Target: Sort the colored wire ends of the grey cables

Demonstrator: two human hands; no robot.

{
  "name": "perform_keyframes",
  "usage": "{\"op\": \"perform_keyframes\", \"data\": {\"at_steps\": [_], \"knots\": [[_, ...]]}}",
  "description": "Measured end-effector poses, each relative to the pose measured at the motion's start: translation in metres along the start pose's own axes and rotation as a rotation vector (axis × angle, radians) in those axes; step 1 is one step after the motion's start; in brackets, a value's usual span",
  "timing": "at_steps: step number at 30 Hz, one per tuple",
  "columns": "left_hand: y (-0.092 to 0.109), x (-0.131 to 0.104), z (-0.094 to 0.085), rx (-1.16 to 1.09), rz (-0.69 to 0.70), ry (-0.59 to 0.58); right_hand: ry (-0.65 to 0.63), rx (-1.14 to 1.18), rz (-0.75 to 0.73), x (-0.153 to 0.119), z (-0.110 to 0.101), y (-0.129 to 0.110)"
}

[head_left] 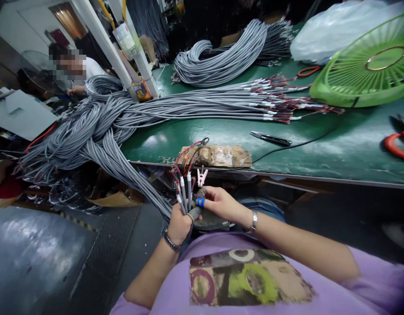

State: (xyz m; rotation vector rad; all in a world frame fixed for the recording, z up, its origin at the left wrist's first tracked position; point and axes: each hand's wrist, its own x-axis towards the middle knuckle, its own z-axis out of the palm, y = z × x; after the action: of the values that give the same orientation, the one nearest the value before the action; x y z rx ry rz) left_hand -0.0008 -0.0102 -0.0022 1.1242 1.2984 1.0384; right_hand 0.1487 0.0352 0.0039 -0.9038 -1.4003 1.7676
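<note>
Fingers of the left hand (179, 225) were wrapped around at least three slim grey round cables (189, 189), just short of the glossy green worktop (218, 129); those of the right hand (220, 203) bent in beside them, whether gripping anything I could not tell. Progress looked partial: white sleeves (189, 176) were on, but thin red and dark wires (174, 170) splayed loose. Beyond came one pale-pink clip (202, 177), one worn wooden board (231, 156), one pair of dark metal snips (270, 138), one long grey bundle (195, 105), its strands too many to count, and one green plastic fan (386, 58).
</note>
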Motion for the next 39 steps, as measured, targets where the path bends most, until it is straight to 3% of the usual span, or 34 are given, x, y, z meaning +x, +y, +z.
{"op": "perform_keyframes", "data": {"at_steps": [3,10,18,25,32,39], "knots": [[0.002,0.001,-0.001,0.041,0.018,-0.029,0.049,0.007,-0.011,-0.002,-0.002,-0.002],[0.002,0.001,0.005,-0.082,0.090,0.176,0.106,0.135,0.144,-0.003,-0.003,0.005],[-0.001,0.001,0.006,-0.111,0.083,0.232,0.124,0.146,0.112,-0.004,0.000,0.008],[0.006,0.002,0.001,-0.111,0.098,0.168,0.032,0.203,0.112,-0.006,-0.011,0.008],[0.016,0.011,-0.004,-0.126,0.059,0.016,0.083,0.480,0.172,0.012,-0.033,0.009],[0.027,0.021,-0.004,-0.090,-0.004,-0.127,0.034,0.501,0.142,0.032,-0.031,0.002]]}}
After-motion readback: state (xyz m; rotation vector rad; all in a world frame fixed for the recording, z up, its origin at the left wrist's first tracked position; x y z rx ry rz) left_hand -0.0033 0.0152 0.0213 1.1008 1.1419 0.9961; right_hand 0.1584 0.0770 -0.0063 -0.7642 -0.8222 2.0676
